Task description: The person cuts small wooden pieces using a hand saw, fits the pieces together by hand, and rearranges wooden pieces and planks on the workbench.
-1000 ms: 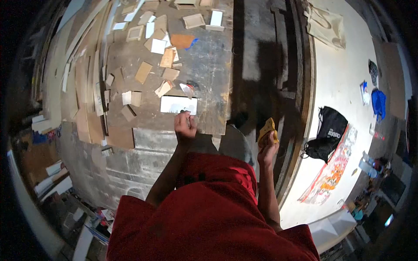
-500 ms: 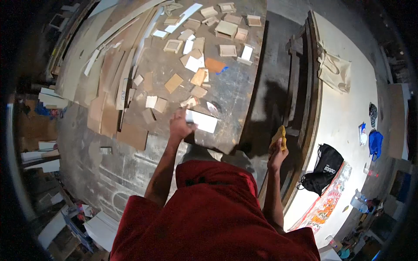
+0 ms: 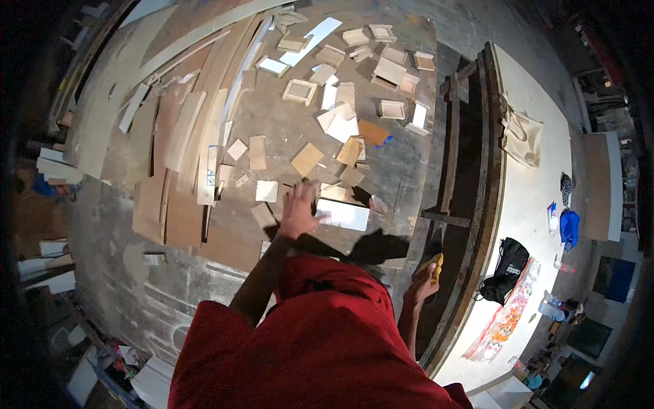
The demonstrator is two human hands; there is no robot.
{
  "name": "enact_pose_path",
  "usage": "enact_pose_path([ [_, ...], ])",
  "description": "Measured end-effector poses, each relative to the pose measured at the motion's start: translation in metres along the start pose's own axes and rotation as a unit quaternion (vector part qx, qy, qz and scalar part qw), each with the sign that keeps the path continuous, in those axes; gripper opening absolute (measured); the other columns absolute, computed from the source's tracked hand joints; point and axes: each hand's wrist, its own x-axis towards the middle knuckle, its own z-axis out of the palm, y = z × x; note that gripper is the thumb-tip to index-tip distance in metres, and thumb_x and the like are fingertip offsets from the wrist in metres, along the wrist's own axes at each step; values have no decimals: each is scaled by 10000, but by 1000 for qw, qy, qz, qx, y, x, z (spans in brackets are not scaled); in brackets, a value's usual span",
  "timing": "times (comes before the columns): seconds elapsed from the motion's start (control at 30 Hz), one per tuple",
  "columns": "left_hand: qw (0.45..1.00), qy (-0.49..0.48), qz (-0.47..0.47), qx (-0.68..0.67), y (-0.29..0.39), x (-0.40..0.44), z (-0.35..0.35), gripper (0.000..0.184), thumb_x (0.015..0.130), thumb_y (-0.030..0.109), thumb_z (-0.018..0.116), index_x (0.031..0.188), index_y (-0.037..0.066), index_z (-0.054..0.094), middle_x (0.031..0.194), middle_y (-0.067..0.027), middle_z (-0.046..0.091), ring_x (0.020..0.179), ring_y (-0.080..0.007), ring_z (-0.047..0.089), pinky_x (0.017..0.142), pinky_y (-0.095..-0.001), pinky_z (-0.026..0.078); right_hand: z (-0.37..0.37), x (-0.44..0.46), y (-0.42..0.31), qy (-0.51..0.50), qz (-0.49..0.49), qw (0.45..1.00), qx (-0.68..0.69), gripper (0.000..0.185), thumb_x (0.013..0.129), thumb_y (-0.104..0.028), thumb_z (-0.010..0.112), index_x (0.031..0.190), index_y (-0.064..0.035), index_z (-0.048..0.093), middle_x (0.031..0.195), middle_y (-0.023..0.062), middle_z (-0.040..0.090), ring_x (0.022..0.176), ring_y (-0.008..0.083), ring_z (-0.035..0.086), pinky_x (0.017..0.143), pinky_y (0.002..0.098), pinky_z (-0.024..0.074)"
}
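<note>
My left hand [image 3: 300,210] is over the worktable with its fingers spread, just left of a white rectangular board [image 3: 344,215]. The thumb comes close to the board's left end; whether it touches cannot be made out. Small wood pieces lie around this hand, among them a pale square block [image 3: 267,191] and a tan square piece [image 3: 307,159]. Low at my right side, my right hand [image 3: 424,289] is closed around a folded yellow sheet [image 3: 436,264]. Its exact kind is unclear.
Several small box-like wooden frames [image 3: 300,91] are spread across the far part of the worktable [image 3: 402,160]. Long boards [image 3: 184,129] lie at the left. To the right stands a pale-topped bench [image 3: 528,211] bearing a black drawstring bag [image 3: 505,269] and a canvas bag [image 3: 523,140].
The view has shifted, so the table things appear further right and lower. My left hand's fingers have spread beside the white board. My right hand has dropped lower, still gripping the yellow sheet.
</note>
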Motion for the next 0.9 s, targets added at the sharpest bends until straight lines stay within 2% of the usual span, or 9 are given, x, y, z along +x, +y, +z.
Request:
enact_pose_path([
  [0.03,1000,-3,0,-4,-11,16,0,1019,726,501,863,1536,88,404,1429,-168,473,1338,-393,441,1086,-558,369,1,-8,-1,2,-1,1000,-4,305,1020,-348,692,861,-103,607,657,-89,456,517,45,380,464,258,256],
  [0.1,991,120,-39,-40,-29,54,1,945,763,485,845,1504,73,427,1431,-177,476,1325,-392,460,1093,-540,391,1,-24,-3,-22,-70,994,-76,346,1023,-356,687,830,-86,588,651,-87,444,530,37,371,470,259,249],
  [0.23,995,91,-31,15,-50,108,8,864,766,422,853,1449,66,465,1404,-172,498,1307,-382,480,1111,-511,404,24,-53,-38,-26,-106,990,-84,400,1027,-370,677,781,-76,563,634,-70,437,548,35,377,479,261,250],
  [0.3,996,29,-74,28,-53,120,4,830,723,370,881,1393,73,490,1357,-153,527,1287,-366,499,1091,-499,438,17,-49,-39,-53,-220,954,-196,430,1037,-360,660,741,-73,535,625,-56,428,561,36,377,487,261,266],
  [0.4,989,104,-92,-45,-64,120,4,847,677,332,899,1377,87,490,1329,-153,538,1260,-377,515,1058,-499,471,17,-50,-55,-66,-301,917,-252,436,1042,-346,649,734,-68,513,625,-52,424,566,43,377,497,265,277],
  [0.5,977,92,-192,-16,-78,118,-1,857,646,318,908,1359,92,489,1332,-168,535,1246,-398,521,1033,-498,494,25,-57,-74,-74,-326,910,-246,429,1043,-329,650,734,-71,501,628,-52,420,579,45,376,509,263,277],
  [0.7,973,130,-180,-55,-92,109,-11,685,678,311,890,1239,54,592,1219,-188,659,1213,-384,591,1006,-498,520,-4,-39,-47,-136,-221,932,-252,336,1030,-235,680,797,-27,556,707,-44,488,677,76,468,621,264,381],
  [0.83,955,93,-150,-237,-114,109,14,445,799,257,824,1120,13,636,1020,-184,734,955,-336,707,862,-443,558,-17,-41,-12,-113,-422,896,-86,249,1020,-215,688,926,-11,579,763,5,574,703,91,576,651,257,461],
  [0.9,934,87,-127,-324,-116,99,23,383,843,234,793,1105,3,636,969,-183,739,873,-330,721,816,-429,561,-32,-51,-37,-224,-234,915,-239,233,1029,-195,662,912,-10,583,738,22,583,641,94,566,582,237,448],
])
